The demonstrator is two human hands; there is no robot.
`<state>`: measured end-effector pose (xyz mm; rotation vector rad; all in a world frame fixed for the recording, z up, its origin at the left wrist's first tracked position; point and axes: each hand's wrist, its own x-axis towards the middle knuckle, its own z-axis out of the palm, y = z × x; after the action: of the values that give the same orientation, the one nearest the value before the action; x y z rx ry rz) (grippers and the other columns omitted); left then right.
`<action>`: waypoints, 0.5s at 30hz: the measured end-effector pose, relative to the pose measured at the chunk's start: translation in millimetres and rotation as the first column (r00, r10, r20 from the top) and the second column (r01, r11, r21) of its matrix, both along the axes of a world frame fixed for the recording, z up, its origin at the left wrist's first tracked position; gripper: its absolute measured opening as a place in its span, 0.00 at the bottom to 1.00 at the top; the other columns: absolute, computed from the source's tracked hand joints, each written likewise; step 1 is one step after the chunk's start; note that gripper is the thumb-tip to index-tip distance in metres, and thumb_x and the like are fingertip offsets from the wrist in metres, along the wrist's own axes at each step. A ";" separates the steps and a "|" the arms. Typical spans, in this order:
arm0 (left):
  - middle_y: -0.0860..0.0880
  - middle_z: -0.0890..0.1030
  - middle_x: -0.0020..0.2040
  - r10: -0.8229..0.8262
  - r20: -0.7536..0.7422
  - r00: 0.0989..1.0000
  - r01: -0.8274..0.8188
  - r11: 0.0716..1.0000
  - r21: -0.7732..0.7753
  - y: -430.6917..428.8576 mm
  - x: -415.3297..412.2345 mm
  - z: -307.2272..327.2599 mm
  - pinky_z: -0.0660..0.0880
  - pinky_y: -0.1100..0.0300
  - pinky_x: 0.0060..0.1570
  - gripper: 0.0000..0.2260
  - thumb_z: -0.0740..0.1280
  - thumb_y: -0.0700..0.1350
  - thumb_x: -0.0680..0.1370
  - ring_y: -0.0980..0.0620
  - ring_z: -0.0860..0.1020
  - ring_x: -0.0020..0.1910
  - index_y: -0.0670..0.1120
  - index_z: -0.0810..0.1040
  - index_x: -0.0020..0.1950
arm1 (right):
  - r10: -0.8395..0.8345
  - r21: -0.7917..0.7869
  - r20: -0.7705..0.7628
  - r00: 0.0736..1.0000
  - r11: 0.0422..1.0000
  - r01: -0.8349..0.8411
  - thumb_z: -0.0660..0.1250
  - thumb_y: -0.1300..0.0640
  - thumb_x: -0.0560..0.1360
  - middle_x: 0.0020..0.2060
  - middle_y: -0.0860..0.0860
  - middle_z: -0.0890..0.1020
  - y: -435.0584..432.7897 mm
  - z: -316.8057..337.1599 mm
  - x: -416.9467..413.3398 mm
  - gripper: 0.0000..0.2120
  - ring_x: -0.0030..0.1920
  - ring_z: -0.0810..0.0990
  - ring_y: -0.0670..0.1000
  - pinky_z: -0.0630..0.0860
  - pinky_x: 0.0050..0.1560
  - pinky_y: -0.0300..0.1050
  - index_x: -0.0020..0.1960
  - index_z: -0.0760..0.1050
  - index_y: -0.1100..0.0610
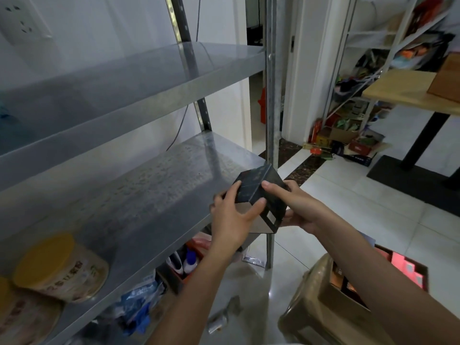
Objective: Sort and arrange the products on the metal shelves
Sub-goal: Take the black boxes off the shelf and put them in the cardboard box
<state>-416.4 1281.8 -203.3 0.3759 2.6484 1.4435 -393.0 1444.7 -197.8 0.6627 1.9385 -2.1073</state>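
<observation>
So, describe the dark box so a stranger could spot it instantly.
Find the grey metal shelves, then the front right corner of the shelf with tins. There the left hand and right hand hold a small black box, tilted; the round yellow-lidded tins sit far left.

Left hand and right hand, fingers round black box

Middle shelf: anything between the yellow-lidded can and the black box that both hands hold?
Nothing. The head view shows only bare middle shelf metal between the yellow-lidded can and the black box.
</observation>
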 end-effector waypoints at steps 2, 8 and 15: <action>0.48 0.79 0.60 -0.054 0.097 0.994 0.032 0.975 0.220 -1.6 -5.5 -0.5 0.76 0.55 0.57 0.20 0.69 0.54 0.76 0.49 0.77 0.61 0.52 0.76 0.67 | 0.026 -0.075 0.009 1.000 0.997 -0.025 0.76 0.38 0.59 0.56 0.54 0.75 11.6 -3.1 7.8 0.40 0.48 0.85 0.60 0.83 0.42 0.52 0.67 0.63 0.44; 0.53 0.85 0.44 -0.109 0.429 0.897 -0.109 0.885 0.453 17.3 0.1 -17.3 0.78 0.64 0.34 0.07 0.67 0.55 0.77 0.55 0.84 0.42 0.54 0.78 0.51 | -0.130 -0.340 0.059 0.990 0.929 0.143 0.76 0.42 0.63 0.62 0.54 0.74 28.6 -46.9 44.5 0.40 0.55 0.80 0.59 0.81 0.46 0.60 0.71 0.63 0.45; 0.43 0.81 0.56 -0.432 0.348 0.832 0.311 0.883 0.352 60.0 22.2 -62.9 0.76 0.57 0.53 0.09 0.65 0.40 0.80 0.46 0.80 0.56 0.48 0.77 0.59 | -0.486 -0.157 -0.080 0.870 0.868 0.470 0.79 0.51 0.59 0.61 0.52 0.74 41.0 -86.8 107.1 0.47 0.55 0.80 0.55 0.82 0.46 0.49 0.72 0.58 0.46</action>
<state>-394.1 1341.8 -266.2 0.5120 1.9058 1.5543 -285.9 1485.7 -284.7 1.1126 1.8047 -2.5907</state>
